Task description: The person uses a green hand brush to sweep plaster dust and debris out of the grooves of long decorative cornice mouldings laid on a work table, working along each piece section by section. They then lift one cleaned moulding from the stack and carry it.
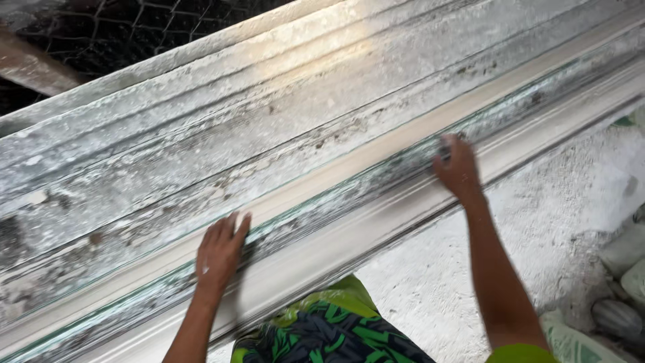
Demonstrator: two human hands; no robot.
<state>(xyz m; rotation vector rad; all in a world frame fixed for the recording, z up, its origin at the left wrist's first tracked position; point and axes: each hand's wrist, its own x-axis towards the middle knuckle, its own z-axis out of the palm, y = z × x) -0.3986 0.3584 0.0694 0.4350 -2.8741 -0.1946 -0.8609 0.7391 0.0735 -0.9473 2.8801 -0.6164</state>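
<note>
1. Nearest, bottom edge: green-and-black leaf-patterned garment with yellow-green upper edge, just below the long mould's near rim; bright green sleeve edge at bottom right.
2. Right of that: rough white plaster-dusted floor, stained grey in spots; pale lumpy sacks or stones at far right edge, blurred, kind not clear.
3. Left hand: flat, palm down, fingers together and extended, pressed on the greenish groove of the long white-and-grey plaster-crusted moulding form. Nothing pinched, nothing held, fingertips touching the ridge above the groove.
4. Right hand: further along the same groove, well apart from the left hand, palm down, fingers slightly curled over the groove's upper edge. Something dark at fingertips, too small to tell; whether anything gripped cannot be told.
5. Moulding form: runs diagonally from lower left to upper right, across the whole frame. Near rim smooth cream-white, then a worn green-tinged channel under both hands, then a cream ridge, then broad stepped bands of flaking grey-white crust.
6. Far side: pale upper rim of the form catching light near top centre.
7. Farthest, top left: dark wire mesh netting behind the form, with a brownish blurred bar crossing it.
</note>
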